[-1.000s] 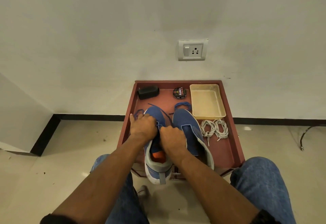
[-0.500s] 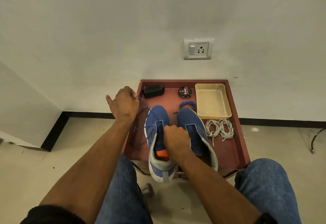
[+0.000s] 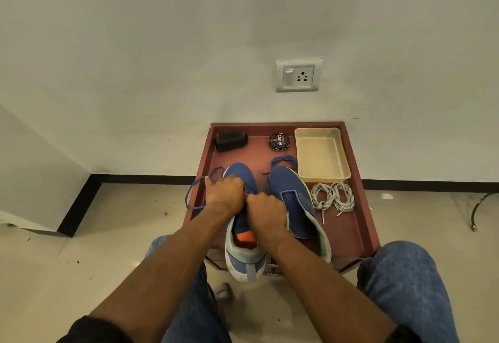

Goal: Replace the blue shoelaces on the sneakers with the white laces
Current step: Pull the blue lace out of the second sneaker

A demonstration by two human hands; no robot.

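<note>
My left hand (image 3: 224, 194) curls its fingers around the blue lace (image 3: 195, 193), which loops out over the table's left edge; my right hand (image 3: 266, 211) grips the left sneaker (image 3: 243, 256) at its throat; the right sneaker (image 3: 293, 202) sits just beside it; 2 coiled white laces (image 3: 332, 197) lie near the cream tray (image 3: 321, 153) on the red table (image 3: 351, 234).

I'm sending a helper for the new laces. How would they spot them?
On the red-brown tray against the wall, look just in front of the cream basket. The white laces lie there in two coils, right of the sneakers, the only pale cords.
</note>
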